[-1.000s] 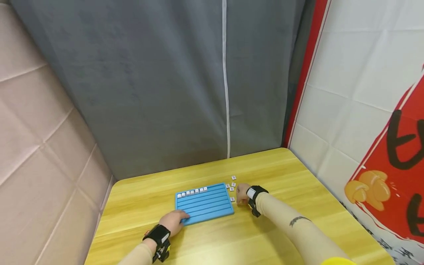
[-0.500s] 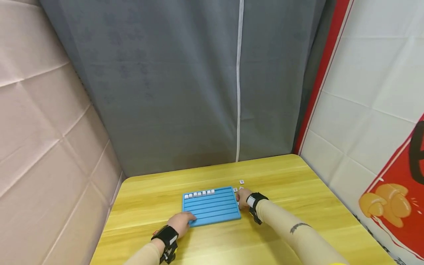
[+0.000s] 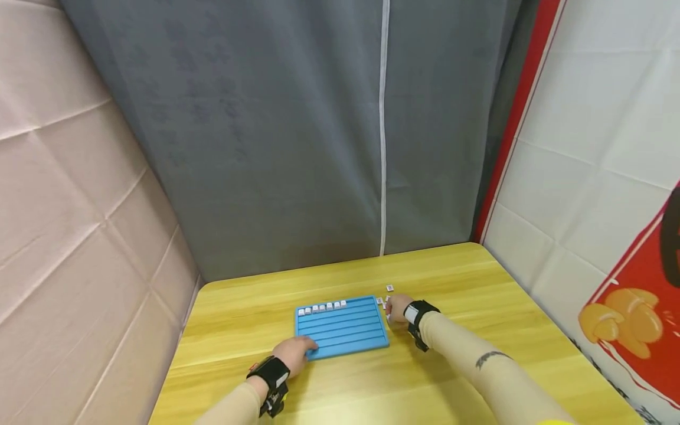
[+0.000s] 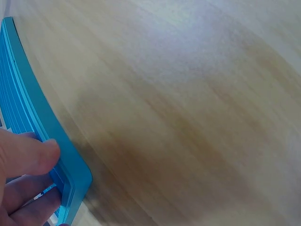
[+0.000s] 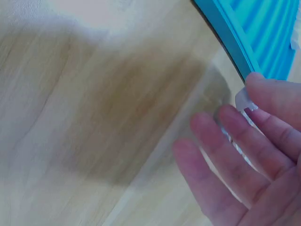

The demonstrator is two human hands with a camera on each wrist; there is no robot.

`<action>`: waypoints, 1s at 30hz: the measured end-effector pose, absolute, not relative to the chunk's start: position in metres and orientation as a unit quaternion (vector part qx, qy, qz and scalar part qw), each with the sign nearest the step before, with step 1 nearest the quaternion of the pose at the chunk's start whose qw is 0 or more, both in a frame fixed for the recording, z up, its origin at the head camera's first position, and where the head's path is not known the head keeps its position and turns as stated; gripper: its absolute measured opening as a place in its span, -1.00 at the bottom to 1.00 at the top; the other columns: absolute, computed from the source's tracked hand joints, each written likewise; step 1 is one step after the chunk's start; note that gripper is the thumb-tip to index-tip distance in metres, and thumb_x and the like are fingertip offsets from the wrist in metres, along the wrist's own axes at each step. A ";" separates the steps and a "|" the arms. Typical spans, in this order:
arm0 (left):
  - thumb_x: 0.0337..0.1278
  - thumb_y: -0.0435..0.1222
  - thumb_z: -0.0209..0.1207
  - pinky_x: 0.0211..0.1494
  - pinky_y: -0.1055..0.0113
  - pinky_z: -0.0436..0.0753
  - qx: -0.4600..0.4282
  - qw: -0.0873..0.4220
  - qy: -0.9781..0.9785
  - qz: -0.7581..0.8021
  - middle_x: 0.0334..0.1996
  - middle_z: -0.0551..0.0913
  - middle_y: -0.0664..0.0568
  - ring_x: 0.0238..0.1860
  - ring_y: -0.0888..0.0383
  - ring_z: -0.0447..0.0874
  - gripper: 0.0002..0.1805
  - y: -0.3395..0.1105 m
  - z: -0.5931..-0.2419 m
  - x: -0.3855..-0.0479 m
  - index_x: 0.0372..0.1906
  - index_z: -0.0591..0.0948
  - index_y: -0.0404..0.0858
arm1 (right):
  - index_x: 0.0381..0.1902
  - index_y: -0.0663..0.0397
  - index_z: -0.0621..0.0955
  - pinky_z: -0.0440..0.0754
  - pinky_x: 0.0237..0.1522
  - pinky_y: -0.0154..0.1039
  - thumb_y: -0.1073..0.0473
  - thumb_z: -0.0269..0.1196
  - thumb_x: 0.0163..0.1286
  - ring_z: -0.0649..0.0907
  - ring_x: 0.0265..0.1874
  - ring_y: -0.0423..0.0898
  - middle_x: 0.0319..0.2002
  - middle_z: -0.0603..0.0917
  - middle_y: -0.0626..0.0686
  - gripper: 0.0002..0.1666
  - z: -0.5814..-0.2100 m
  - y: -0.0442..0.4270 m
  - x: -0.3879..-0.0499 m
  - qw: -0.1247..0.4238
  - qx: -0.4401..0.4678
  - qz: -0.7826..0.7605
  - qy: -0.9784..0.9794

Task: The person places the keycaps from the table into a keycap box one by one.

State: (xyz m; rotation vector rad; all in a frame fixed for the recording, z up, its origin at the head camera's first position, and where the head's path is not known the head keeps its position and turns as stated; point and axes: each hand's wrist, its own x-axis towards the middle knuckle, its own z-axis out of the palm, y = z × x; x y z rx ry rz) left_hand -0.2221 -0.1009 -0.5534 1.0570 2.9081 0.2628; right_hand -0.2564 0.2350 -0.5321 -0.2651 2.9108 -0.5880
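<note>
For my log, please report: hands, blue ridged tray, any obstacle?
Left hand holds blue ridged tray by near left corner. Right hand pinches small white piece beside tray. Seven square white pieces in far row; no obstacle visible.

A person's left forearm (image 3: pixel 234 406) and right forearm (image 3: pixel 480 357) stretch forward. The left grip (image 3: pixel 293 353) holds its thumb (image 4: pixel 30 153) apart from its fingers (image 4: pixel 28 190); the right grip (image 3: pixel 395 308), farther forward, pinches between thumb and index finger (image 5: pixel 280 129), other fingers extended.
</note>
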 end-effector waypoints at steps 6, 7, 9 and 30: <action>0.06 -0.42 0.30 0.00 0.08 0.61 0.336 0.019 0.938 0.085 -0.04 0.68 -0.03 0.00 -0.05 0.64 -0.70 -0.102 -0.546 -0.221 -0.06 0.71 -0.15 | -0.43 0.16 0.62 0.58 -0.57 -0.23 0.29 0.36 0.21 0.66 -0.53 0.03 -0.51 0.61 0.02 -0.90 -0.519 0.240 -0.259 0.143 -0.051 -0.294 0.944; 0.07 -0.42 0.30 0.01 0.08 0.60 0.336 0.021 0.938 0.085 -0.03 0.68 -0.03 0.00 -0.05 0.64 -0.70 -0.102 -0.545 -0.221 -0.06 0.71 -0.15 | -0.40 0.16 0.63 0.60 -0.58 -0.21 0.28 0.35 0.23 0.68 -0.51 0.06 -0.49 0.62 0.03 -0.92 -0.518 0.241 -0.260 0.152 -0.044 -0.308 0.938; 0.08 -0.42 0.30 0.02 0.07 0.60 0.340 0.024 0.936 0.084 -0.03 0.68 -0.04 0.01 -0.06 0.63 -0.70 -0.102 -0.543 -0.222 -0.05 0.70 -0.15 | -0.35 0.18 0.64 0.62 -0.58 -0.17 0.27 0.32 0.25 0.70 -0.47 0.10 -0.46 0.63 0.03 -0.93 -0.516 0.243 -0.260 0.165 -0.037 -0.323 0.931; 0.09 -0.15 0.33 -0.14 0.18 0.63 0.396 0.037 0.918 0.005 -0.13 0.68 0.08 -0.10 0.07 0.65 -0.70 -0.047 -0.491 -0.250 -0.04 0.72 -0.08 | -0.42 0.29 0.65 0.67 -0.21 0.08 0.17 0.16 0.37 0.69 -0.48 -0.09 -0.45 0.71 0.08 -0.71 -0.504 0.228 -0.250 0.240 -0.033 -0.367 0.898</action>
